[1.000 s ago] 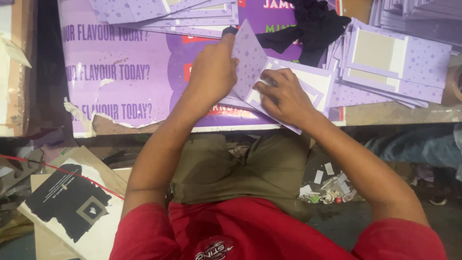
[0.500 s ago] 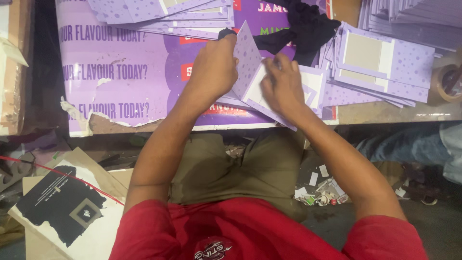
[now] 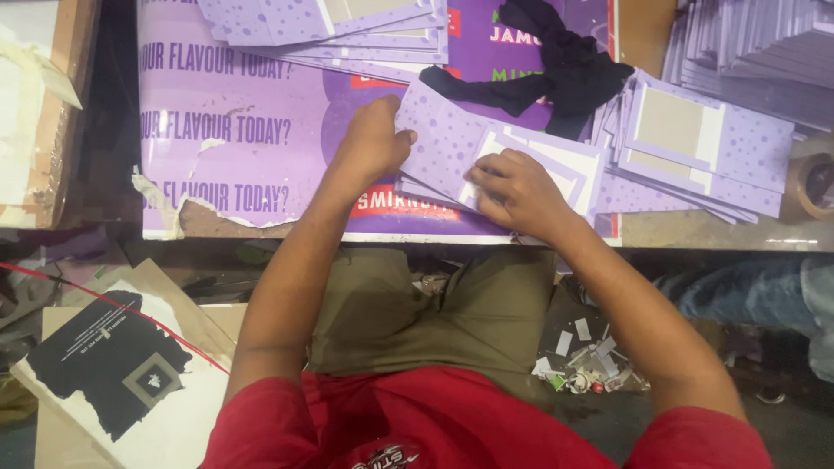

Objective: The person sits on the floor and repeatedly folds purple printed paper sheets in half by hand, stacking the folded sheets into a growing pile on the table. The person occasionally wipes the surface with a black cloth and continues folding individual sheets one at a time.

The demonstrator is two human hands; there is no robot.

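Note:
A purple dotted card sheet [image 3: 447, 139] lies flat on top of a small stack of like sheets on the purple printed worktop [image 3: 243, 139]. My left hand [image 3: 373, 139] grips that sheet's left edge, thumb against the card. Fingers of my right hand [image 3: 517, 191] press down on its right part, where a white-bordered panel [image 3: 565, 169] shows. Both forearms reach in from the bottom of the view.
More purple sheets are stacked at the top [image 3: 347, 26], at the right [image 3: 695, 148] and in the far right corner [image 3: 756, 43]. A black cloth [image 3: 556, 69] lies behind the hands. A tape roll [image 3: 812, 187] sits at the right edge. Paper scraps [image 3: 582, 360] litter the floor.
The sheet stood tilted up in my left hand before; now it lies folded down flat. My right hand has slid onto it and presses it down.

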